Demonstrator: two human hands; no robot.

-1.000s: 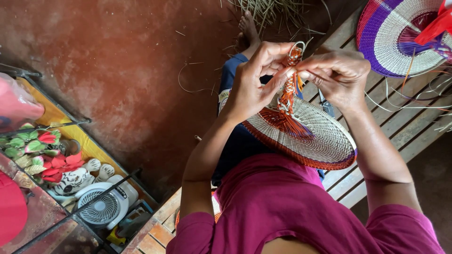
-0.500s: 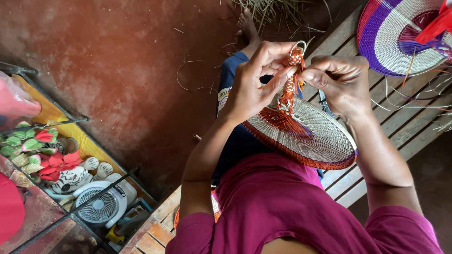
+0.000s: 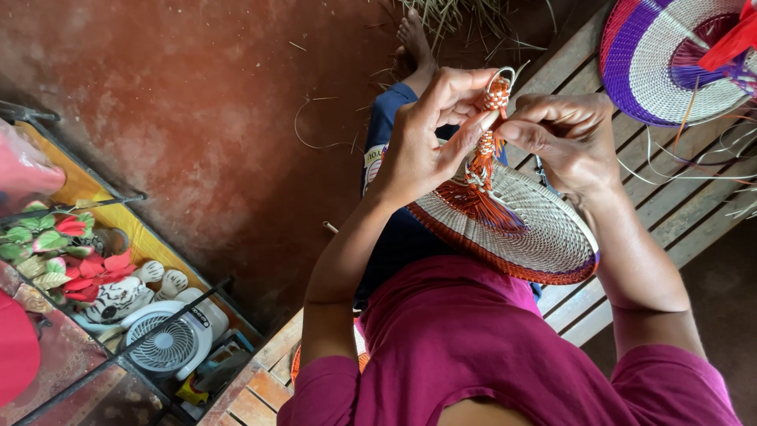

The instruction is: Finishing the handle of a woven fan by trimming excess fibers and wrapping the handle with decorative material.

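My left hand (image 3: 426, 146) is pinching the orange-and-white wrapped handle (image 3: 490, 118) of a woven fan (image 3: 520, 225), fingers closed tight around it, while my right hand (image 3: 568, 138) is gripping the same handle from the other side, thumb and fingers pressed together on it. The fan is lying across my lap, its pale round blade edged in red, handle pointing up between my hands. I am sitting on a slatted wooden surface (image 3: 670, 197), where a second fan (image 3: 670, 55), purple and white, is resting near loose straw strands. Off to my left, a metal rack (image 3: 102, 237) is holding artificial flowers (image 3: 55, 244) and a small white electric fan (image 3: 169, 343).
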